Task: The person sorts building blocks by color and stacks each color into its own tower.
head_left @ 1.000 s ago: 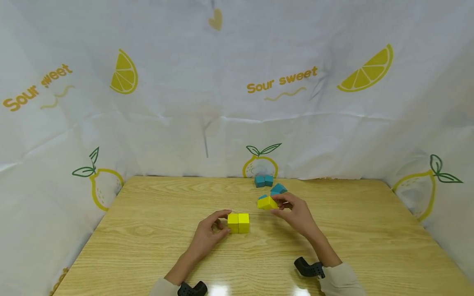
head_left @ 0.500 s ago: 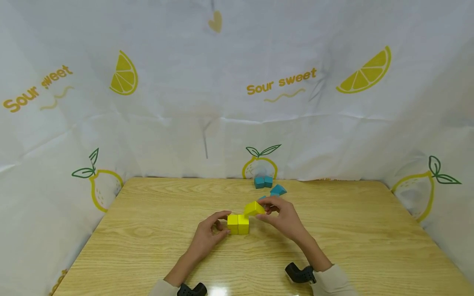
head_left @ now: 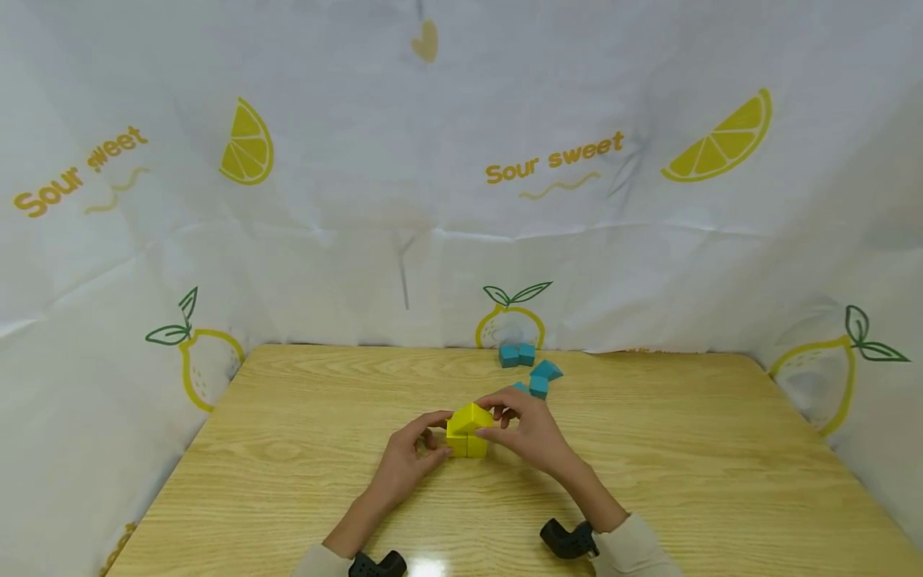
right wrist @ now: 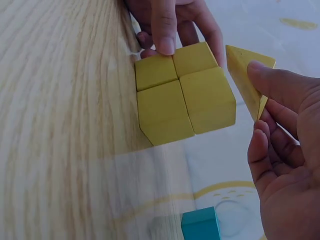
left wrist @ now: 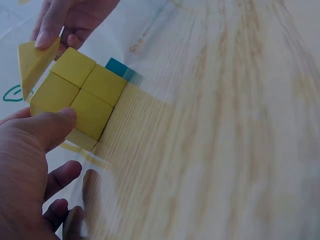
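Observation:
Yellow cubes (head_left: 457,445) stand stacked in two rows of two on the wooden table. My left hand (head_left: 400,461) holds the stack at its left side; in the left wrist view its thumb presses the cubes' (left wrist: 87,85) near face. A yellow triangular prism (right wrist: 240,67) is pinched between the thumb and fingers of my right hand (head_left: 526,429). The prism is tilted just over the top of the stack; both wrist views show a gap between them. In the head view the prism hides part of the upper cubes.
Behind the right hand lie blue blocks: a cube (head_left: 538,386), a triangular prism (head_left: 546,370) and a piece (head_left: 519,387) partly hidden by the hand. Two blue cubes (head_left: 509,356) sit by the table's (head_left: 324,401) back edge, before a white printed cloth (head_left: 346,264).
My right hand has carried the yellow prism leftward and toward me, from beside the blue blocks to over the stack. A blue cube has come into view behind it. The left hand stays put.

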Motion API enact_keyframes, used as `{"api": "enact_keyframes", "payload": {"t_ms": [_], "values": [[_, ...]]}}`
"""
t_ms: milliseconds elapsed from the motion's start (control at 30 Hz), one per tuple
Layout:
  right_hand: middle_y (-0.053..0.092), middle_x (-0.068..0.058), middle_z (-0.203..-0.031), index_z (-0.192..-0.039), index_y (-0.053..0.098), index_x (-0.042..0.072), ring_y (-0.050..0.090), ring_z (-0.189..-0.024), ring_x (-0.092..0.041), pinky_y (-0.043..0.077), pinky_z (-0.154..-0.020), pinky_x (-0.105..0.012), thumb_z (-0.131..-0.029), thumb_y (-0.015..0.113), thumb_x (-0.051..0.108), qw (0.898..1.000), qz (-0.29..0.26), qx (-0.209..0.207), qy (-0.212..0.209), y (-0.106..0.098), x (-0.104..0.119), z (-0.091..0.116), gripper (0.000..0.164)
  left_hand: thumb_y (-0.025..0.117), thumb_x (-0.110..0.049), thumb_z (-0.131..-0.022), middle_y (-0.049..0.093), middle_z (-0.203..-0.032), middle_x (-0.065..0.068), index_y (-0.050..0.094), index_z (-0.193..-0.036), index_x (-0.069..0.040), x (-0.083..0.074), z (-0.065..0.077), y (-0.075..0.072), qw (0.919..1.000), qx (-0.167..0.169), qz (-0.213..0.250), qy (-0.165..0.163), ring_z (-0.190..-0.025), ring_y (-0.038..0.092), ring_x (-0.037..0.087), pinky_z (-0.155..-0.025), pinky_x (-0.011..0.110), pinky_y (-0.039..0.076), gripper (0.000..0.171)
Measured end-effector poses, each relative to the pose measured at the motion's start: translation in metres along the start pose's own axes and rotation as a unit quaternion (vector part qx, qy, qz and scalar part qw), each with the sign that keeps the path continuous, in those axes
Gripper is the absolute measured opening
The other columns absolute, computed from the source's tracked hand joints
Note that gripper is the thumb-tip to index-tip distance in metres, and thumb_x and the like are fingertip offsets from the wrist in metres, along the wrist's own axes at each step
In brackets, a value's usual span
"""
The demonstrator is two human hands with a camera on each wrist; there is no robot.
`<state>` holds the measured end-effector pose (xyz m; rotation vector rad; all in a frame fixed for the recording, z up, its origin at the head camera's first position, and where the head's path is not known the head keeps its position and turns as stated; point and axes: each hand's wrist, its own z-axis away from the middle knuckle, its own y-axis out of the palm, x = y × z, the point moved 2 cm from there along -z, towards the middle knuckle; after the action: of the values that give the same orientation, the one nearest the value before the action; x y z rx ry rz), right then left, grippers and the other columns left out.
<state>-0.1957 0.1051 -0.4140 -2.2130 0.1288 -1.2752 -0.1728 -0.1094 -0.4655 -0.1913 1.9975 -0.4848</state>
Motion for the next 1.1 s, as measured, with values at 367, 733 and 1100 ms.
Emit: {"api": "enact_keyframes", "payload": {"t_ms": [367,733,1100], "values": [[0.061,0.007,-0.095,-0.11,0.07,0.014,0.054,-0.076,-0.022,0.047,-0.061,-0.026,-0.08,0.078,0.018,1.0,0.022,0.002,-0.016,0.011,-0.009,-0.001,0.031,0.074,-0.011,-0.084,0.06,-0.109,-0.012,0.058,-0.129,-0.025,0.02,0.0,0.002,0.9998,0.01,-0.008,-0.017,-0.078,0.053,0.014,-0.058,0.023,0.041,0.05],[0.061,0.008,-0.094,-0.109,0.07,0.016,0.053,-0.075,-0.019,0.046,-0.061,-0.025,-0.08,0.078,0.02,0.999,0.031,0.006,-0.012,0.013,-0.015,-0.001,0.031,0.074,-0.012,-0.084,0.061,-0.11,-0.01,0.058,-0.13,-0.027,0.023,-0.001,0.004,0.9999,0.007,-0.009,0.0,-0.077,0.053,0.014,-0.058,0.024,0.041,0.051],[0.061,0.008,-0.094,-0.11,0.069,0.016,0.054,-0.075,-0.021,0.045,-0.06,-0.025,-0.08,0.078,0.023,0.999,0.03,0.006,-0.007,0.012,-0.013,0.0,0.032,0.074,-0.01,-0.084,0.061,-0.11,-0.011,0.058,-0.129,-0.025,0.021,-0.001,0.003,0.9998,0.011,-0.014,-0.006,-0.077,0.053,0.012,-0.057,0.022,0.04,0.05]]}}
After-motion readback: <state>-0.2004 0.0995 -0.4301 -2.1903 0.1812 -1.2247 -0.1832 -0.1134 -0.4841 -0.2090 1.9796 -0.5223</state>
